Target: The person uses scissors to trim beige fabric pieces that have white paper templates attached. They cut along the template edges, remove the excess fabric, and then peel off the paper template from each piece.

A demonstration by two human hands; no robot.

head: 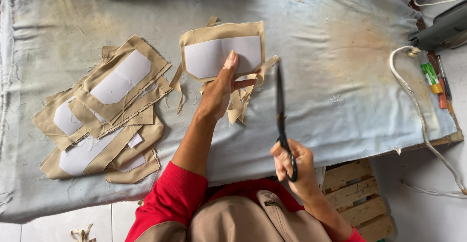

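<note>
Stained grey cloth covers the worktop [316, 101]. At its centre lies a khaki pocket piece [221, 50] with white interfacing, pinned flat under the left hand [221, 89], fingers spread, which keeps it from shifting. Trimmed strips [241, 101] lie just beside that piece. The right hand [292, 161] grips black scissors [281, 118], blades closed, raised clear. Left of the piece, a stack of similar pieces [104, 110] waits apart.

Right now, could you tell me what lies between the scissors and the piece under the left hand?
In the head view, trimmed tan strips lie between the scissors and the tan pocket piece pinned by the left hand.
</note>
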